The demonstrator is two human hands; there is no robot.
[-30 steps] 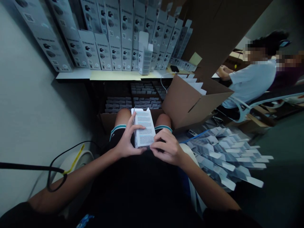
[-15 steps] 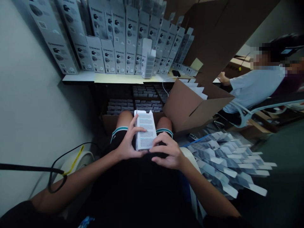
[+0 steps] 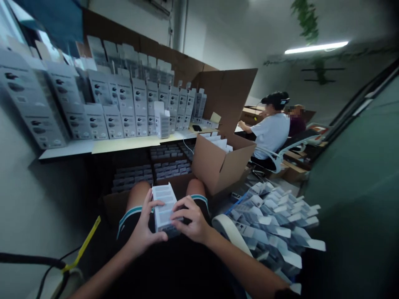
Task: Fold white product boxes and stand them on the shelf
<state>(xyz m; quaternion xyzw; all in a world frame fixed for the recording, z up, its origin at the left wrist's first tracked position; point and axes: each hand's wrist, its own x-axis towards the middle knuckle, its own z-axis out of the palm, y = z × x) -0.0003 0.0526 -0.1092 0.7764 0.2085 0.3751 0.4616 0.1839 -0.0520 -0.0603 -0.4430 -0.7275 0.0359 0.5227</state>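
A small white printed carton (image 3: 164, 198) lies over my lap, its text panel facing up and its far-end flap raised. My left hand (image 3: 144, 227) grips its left side, with a finger across the top and the thumb at the near end. Bent around the near right corner, my right hand (image 3: 193, 221) has its fingertips on the carton and its thumb close to the near end. What is inside the carton cannot be seen.
Rows of upright cartons (image 3: 126, 93) stand on a white table (image 3: 68, 148). A brown cardboard box (image 3: 218, 168) holds white cartons. Many open-flapped cartons (image 3: 274, 224) are heaped at the right. Further off sits a person (image 3: 271, 128). A black phone (image 3: 197, 128) lies on the table.
The view has tilted up and shifted right, showing more of the room. My right hand has come onto the carton's right side, while my left keeps its hold.
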